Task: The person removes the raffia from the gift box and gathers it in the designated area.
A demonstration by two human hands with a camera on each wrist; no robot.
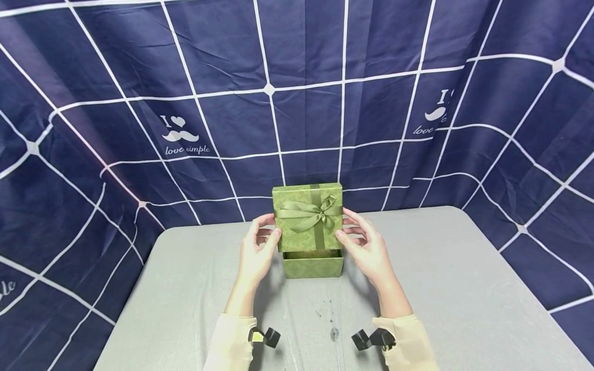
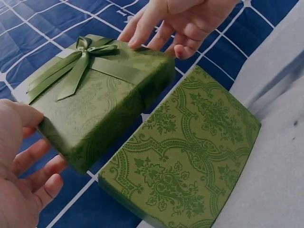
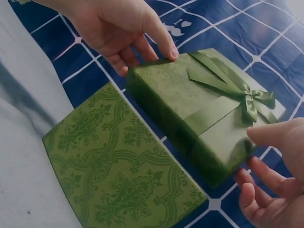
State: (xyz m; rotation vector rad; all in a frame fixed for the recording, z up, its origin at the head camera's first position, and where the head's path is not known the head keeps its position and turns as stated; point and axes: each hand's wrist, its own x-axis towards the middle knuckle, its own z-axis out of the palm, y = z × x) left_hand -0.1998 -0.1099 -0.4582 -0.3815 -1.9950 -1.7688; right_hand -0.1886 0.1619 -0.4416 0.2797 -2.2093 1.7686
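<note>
Both hands hold a green patterned box lid [image 1: 297, 234] with a satin ribbon bow [image 1: 320, 211] on top. My left hand [image 1: 258, 247] grips its left edge, thumb on the top face and fingers along the side. At the opposite edge, my right hand [image 1: 366, 247] pinches it the same way. Below sits the matching green box base [image 1: 313, 267] on the table, its dark opening partly hidden behind the lid. In the left wrist view a gap separates the raised, tilted lid [image 2: 114, 90] from the base [image 2: 185, 152].
The grey table [image 1: 185, 299] extends to both sides, with small dark marks on its near part. A navy curtain [image 1: 306, 123] with white grid lines hangs behind and along the sides. Black wrist cameras [image 1: 271, 337] sit by the cream sleeves [image 1: 232, 342].
</note>
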